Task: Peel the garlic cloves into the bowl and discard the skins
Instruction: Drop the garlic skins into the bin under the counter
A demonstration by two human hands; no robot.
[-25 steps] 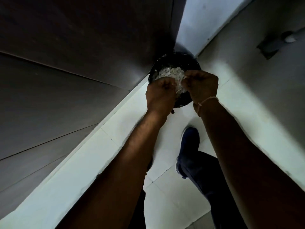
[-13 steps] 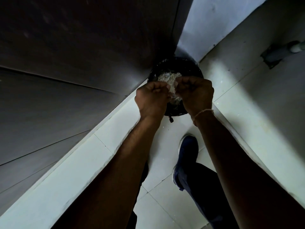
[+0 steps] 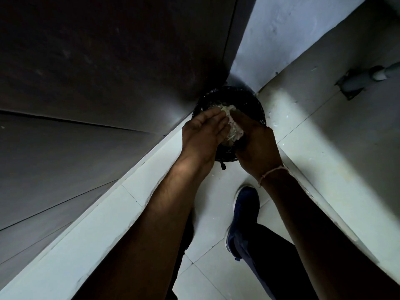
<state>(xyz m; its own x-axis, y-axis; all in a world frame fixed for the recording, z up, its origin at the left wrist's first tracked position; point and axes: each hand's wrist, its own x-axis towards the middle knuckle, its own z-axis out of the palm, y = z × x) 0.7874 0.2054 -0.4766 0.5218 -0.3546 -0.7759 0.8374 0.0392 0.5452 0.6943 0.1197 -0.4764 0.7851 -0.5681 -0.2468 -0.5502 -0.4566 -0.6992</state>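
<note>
Two hands, left hand (image 3: 205, 135) and right hand (image 3: 257, 146), one black bin (image 3: 255, 105), one shoe (image 3: 244, 213), one wrist thread (image 3: 272, 173).

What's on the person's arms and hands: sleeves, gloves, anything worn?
Both forearms are bare, with no sleeves in view. No gloves on the left hand or the right hand. The right wrist carries a thin pale thread band. No rings or watch are visible.

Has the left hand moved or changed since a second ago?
Yes. The left hand, earlier fisted, now lies flat-fingered on the garlic skins, still over the black bin.
</note>
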